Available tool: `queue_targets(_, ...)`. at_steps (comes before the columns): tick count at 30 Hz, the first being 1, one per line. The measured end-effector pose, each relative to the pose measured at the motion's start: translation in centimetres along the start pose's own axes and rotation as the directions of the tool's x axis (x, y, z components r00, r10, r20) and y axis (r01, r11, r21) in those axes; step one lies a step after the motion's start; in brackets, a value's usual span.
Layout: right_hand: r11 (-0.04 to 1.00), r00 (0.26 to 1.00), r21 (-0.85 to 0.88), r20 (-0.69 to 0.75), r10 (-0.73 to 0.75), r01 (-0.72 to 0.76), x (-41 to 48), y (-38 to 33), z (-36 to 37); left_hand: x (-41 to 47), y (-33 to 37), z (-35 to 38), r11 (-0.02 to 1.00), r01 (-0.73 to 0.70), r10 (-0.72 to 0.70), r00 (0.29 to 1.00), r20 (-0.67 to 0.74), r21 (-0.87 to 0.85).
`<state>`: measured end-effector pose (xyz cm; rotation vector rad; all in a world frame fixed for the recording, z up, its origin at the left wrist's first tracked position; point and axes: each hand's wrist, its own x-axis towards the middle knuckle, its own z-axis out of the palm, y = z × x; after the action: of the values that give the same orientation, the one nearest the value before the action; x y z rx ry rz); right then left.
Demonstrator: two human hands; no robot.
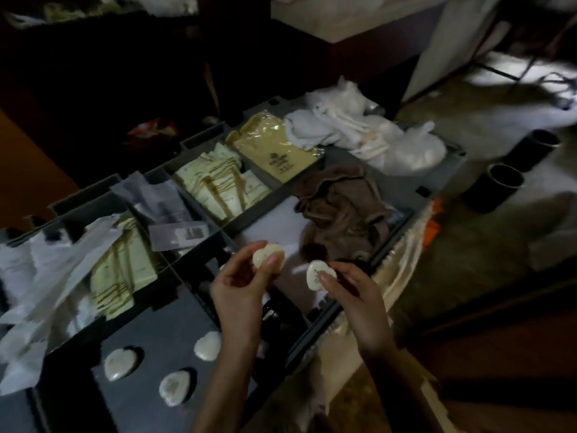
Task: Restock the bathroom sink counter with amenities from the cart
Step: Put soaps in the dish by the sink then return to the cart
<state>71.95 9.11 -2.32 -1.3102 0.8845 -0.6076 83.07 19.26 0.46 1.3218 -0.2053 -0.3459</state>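
While the left hand (240, 289) pinches one white soap (268, 255) and the right hand (354, 295) a second soap (319, 275) above the cart (140, 410)'s near edge, both grips are fingertip-only. Either could slip and fall among the compartments. Three spare soaps (173, 387) lie at the cart's near-left corner.

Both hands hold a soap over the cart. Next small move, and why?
Probably lift both hands clear of the cart and carry the soaps off toward the sink counter, which is not in view. The left hand pinches one heart-shaped soap, the right hand pinches a second soap, so neither can take more.
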Motion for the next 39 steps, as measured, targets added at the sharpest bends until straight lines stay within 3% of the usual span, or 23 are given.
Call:
queue_targets(6, 0.999, 0.978, -0.009, -0.201, -0.047, 0.046, -1.8, -0.7, -6.0, -2.7, -0.4, 5.9, 0.997, 0.054, -0.066, 0.968, 0.244, 0.055)
queue_targets(8, 0.998, 0.967, 0.020, -0.250, -0.053, 0.060, -1.9, -1.3, -8.7, -3.8, -1.2, 8.2, 0.985, 0.165, -0.175, 0.938, 0.300, 0.059)
queue_targets(13, 0.997, 0.933, 0.045, -0.358, -0.040, 0.059, -2.8, -1.9, -16.9, -7.1, -4.0, 14.5, 0.926, 0.343, -0.376, 0.813, 0.445, 0.157)
queue_targets(16, 0.982, 0.897, 0.170, -0.442, 0.001, 0.082, -4.5, -1.7, -22.4, -10.0, -5.5, 19.2, 0.873, 0.415, -0.485, 0.673, 0.558, 0.258)
queue_targets(20, 0.968, 0.798, 0.199, -0.603, -0.003, 0.154, -7.9, -1.5, -30.0, -15.9, -7.3, 26.3, 0.891, 0.333, -0.450, 0.567, 0.690, 0.307)
queue_targets(24, 0.970, 0.654, 0.148, -0.756, -0.014, 0.191, -12.4, -0.6, -37.0, -23.2, -9.2, 32.2, 0.873, 0.315, -0.476, 0.382, 0.792, 0.373)
queue_targets(27, 0.968, 0.487, 0.121, -0.873, -0.002, 0.220, -17.4, 0.6, -42.2, -30.0, -10.6, 35.6, 0.844, 0.310, -0.501, 0.167, 0.849, 0.437)
queue_targets(29, 0.964, 0.378, 0.112, -0.926, 0.014, 0.240, -20.6, 1.2, -44.5, -34.1, -11.2, 37.2, 0.831, 0.300, -0.507, 0.061, 0.860, 0.469)
queue_targets(35, 0.955, 0.016, 0.090, -0.996, 0.089, 0.281, -29.7, 3.9, -47.5, -45.2, -13.6, 39.2, 0.784, 0.195, -0.542, -0.247, 0.803, 0.589)
queue_targets(39, 0.947, -0.186, 0.080, -0.972, 0.144, 0.312, -34.2, 5.3, -47.7, -50.7, -15.4, 39.6, 0.761, 0.099, -0.559, -0.402, 0.725, 0.642)
